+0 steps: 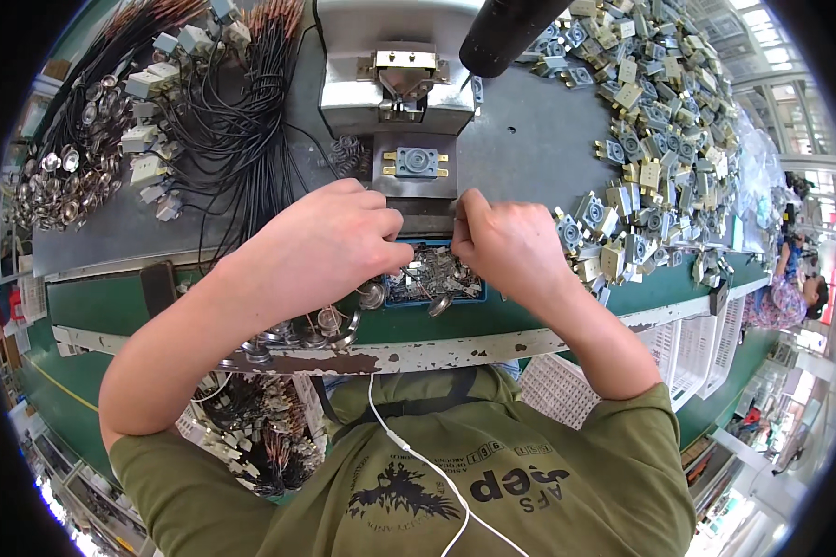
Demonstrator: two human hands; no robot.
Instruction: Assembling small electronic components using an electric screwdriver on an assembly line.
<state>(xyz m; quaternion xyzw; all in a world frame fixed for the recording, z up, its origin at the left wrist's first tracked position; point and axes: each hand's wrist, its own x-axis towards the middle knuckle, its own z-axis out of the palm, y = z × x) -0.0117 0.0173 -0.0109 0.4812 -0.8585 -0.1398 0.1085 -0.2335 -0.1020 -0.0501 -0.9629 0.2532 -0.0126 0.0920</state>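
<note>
Both hands hover over a small blue tray (409, 299) of tiny metal pieces. My left hand (344, 237) is closed, thumb and fingertips pinched together at the tray's left side; what it grips is hidden. Round metal discs (372, 295) with thin wires lie just below it, and another disc (439, 304) is at the tray's near edge. My right hand (511, 243) is closed at the tray's right side, its fingers curled under and their contents out of sight. Beyond my hands, a grey socket-like part (416, 162) with brass tabs sits on a metal block (390, 190).
A metal press fixture (404, 93) stands behind the block, beside a black cylinder (502, 42). Bundled black wires (260, 121) with white connectors lie left, near piled metal discs (65, 176). Many grey-and-cream parts (655, 139) are heaped right. The bench's worn white edge (437, 353) runs before me.
</note>
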